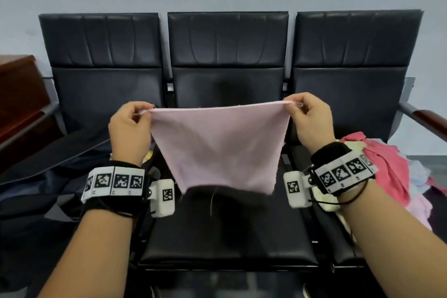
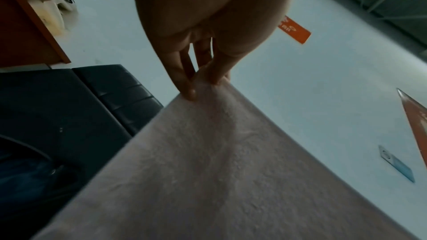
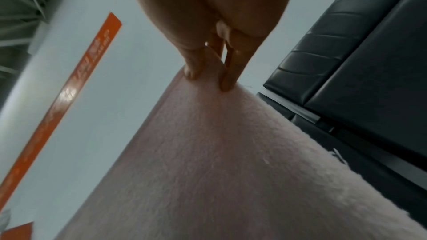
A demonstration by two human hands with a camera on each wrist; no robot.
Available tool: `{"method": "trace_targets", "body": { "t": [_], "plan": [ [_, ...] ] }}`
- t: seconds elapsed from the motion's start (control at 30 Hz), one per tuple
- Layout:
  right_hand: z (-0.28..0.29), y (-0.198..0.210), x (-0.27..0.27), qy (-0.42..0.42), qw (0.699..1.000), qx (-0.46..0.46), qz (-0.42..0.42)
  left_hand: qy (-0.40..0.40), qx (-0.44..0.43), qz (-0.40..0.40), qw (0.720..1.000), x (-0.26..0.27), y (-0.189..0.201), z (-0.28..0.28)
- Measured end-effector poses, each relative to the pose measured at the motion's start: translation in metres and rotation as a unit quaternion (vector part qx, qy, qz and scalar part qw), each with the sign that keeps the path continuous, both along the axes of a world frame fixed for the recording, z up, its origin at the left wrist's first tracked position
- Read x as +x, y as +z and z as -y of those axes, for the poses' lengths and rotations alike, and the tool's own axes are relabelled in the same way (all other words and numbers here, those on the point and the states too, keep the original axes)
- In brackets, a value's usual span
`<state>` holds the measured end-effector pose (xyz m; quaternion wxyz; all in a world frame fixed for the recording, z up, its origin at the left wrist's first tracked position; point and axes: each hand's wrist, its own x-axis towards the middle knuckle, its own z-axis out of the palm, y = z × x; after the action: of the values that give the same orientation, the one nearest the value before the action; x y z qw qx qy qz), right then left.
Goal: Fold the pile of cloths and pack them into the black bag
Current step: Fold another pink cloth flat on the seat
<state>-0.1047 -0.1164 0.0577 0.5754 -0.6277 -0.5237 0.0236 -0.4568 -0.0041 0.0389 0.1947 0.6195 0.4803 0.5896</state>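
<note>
Above the middle seat [image 1: 227, 232], pale pink cloth [image 1: 217, 145] (fuzzy), stretched taut

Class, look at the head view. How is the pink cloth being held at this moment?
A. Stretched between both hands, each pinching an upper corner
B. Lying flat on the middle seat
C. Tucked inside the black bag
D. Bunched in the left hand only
A: the left hand and right hand each pinch an upper corner of the pink cloth, which hangs above the middle seat.
</note>
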Motion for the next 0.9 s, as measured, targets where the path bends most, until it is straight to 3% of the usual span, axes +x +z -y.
{"method": "trace_targets", "body": {
  "t": [0.17,0.33,0.47,0.63,0.73,0.9],
  "plan": [
    [0.033,-0.018,0.0,0.058,0.998,0.02,0.001,-0.047,0.02,0.008,0.999,-0.018,-0.017,0.01],
    [0.062,-0.075,0.004,0.099,0.987,-0.118,0.039,-0.092,-0.091,-0.028,0.991,-0.027,-0.061,0.027],
    [0.076,-0.113,0.008,0.143,0.956,-0.252,0.035,-0.14,-0.208,-0.131,0.959,-0.035,-0.095,0.039],
    [0.087,-0.137,0.014,0.177,0.939,-0.294,0.009,-0.191,-0.313,-0.153,0.918,-0.044,-0.126,0.05],
    [0.084,-0.149,0.016,0.171,0.936,-0.308,-0.004,-0.198,-0.344,-0.136,0.908,-0.045,-0.144,0.049],
    [0.064,-0.176,0.016,0.11,0.949,-0.287,-0.072,-0.17,-0.345,-0.118,0.916,-0.035,-0.169,0.037]
  ]
}}
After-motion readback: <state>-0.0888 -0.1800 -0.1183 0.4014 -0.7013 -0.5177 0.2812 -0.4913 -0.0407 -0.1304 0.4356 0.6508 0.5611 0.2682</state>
